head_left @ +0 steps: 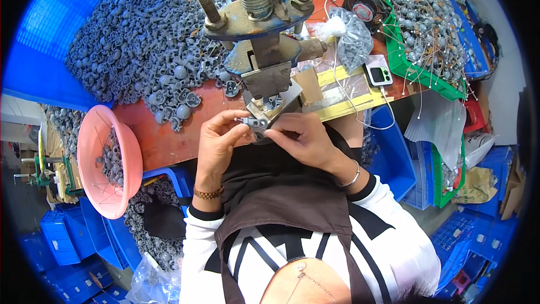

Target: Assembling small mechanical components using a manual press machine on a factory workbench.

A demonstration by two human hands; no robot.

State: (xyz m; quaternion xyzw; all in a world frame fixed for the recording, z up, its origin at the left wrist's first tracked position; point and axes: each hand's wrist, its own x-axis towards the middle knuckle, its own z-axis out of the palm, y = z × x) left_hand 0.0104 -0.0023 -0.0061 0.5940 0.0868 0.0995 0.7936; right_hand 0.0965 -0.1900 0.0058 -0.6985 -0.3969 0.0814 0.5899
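Note:
My left hand (218, 138) pinches a small grey plastic part (259, 124) between thumb and fingertips. From the other side my right hand (304, 139) has its thumb and fingers closed at the same part, which they partly hide. Both hands are just in front of a hand press, whose metal ram block (268, 80) hangs over a small fixture (289, 100). Another grey piece (273, 102) shows under the block.
A big pile of grey plastic parts (140, 45) covers the table's left side, by a blue crate (39, 50). A pink basin (132, 155) holds more parts. At right are a green crate (398, 59) of wired pieces, a small screened device (380, 74) and a fan (365, 5).

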